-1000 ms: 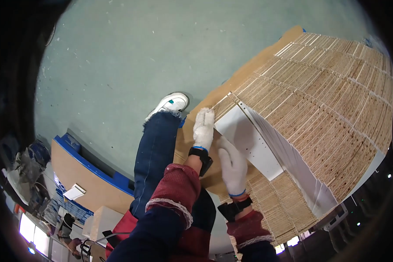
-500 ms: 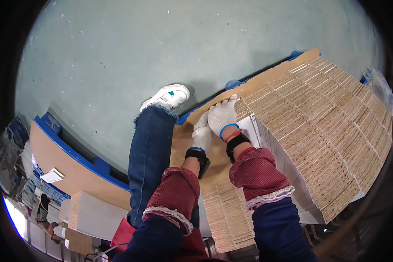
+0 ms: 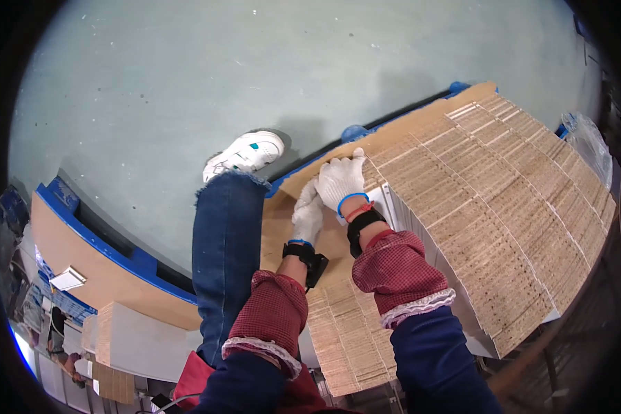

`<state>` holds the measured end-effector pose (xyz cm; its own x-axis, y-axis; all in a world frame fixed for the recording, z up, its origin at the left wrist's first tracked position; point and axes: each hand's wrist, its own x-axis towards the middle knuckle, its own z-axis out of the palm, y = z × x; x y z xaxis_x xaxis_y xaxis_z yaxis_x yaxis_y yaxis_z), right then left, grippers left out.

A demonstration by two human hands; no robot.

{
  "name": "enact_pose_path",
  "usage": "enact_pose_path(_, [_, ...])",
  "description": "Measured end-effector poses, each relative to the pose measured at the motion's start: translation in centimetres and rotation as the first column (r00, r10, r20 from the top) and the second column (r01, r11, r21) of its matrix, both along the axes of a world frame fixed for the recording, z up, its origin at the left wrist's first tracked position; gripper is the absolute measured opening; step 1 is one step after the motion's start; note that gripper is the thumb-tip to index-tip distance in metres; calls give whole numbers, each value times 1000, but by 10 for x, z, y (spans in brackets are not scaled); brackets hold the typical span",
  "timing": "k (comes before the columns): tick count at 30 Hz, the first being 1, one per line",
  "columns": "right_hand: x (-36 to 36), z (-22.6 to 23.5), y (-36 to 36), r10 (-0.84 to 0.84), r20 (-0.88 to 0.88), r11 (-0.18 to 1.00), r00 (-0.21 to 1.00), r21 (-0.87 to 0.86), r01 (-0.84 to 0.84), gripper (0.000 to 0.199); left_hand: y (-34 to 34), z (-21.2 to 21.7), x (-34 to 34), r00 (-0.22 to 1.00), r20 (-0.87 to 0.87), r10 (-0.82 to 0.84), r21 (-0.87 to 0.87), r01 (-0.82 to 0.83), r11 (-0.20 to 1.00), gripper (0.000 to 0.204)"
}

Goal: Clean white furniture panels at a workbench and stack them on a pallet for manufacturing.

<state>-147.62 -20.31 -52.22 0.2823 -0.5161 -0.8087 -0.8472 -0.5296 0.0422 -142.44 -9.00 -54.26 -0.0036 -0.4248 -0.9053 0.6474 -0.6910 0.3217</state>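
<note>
Both my hands wear white knit gloves with blue cuffs. My right hand (image 3: pixel 341 181) is closed over the far end of a white-faced board (image 3: pixel 375 200), its thumb sticking out; the board lies against a big block of stacked boards (image 3: pixel 490 214) with speckled brown edges. My left hand (image 3: pixel 307 215) is curled just beside it, to the left, above the brown cardboard sheet (image 3: pixel 277 231). What its fingers grip, if anything, is hidden. A smaller group of boards (image 3: pixel 348 338) lies nearer me, under my forearms.
The cardboard and boards rest on a blue pallet (image 3: pixel 355 134). At the left stands another blue-edged pallet (image 3: pixel 96 252) with a brown sheet, a small white piece (image 3: pixel 67 278) and white boards (image 3: pixel 152 341). Clear plastic wrap (image 3: pixel 590 148) hangs at the far right. My white shoe (image 3: pixel 245 153) stands on the floor.
The whole view has shifted slightly, so the pallet and boards appear a little further left. My hands keep nearly the same place at the boards' end.
</note>
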Motion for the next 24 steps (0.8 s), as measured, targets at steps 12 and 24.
enact_pose_path(12, [-8, 37, -23, -261, 226, 964, 938, 13, 265, 33, 4, 6, -21, 899, -316, 302, -25, -326, 945, 48])
enact_pose_path(24, [-58, 113, 158, -303, 391, -418, -869, 765, 490, 23, -29, 36, -14, 612, 483, -627, -48, 733, 678, 78])
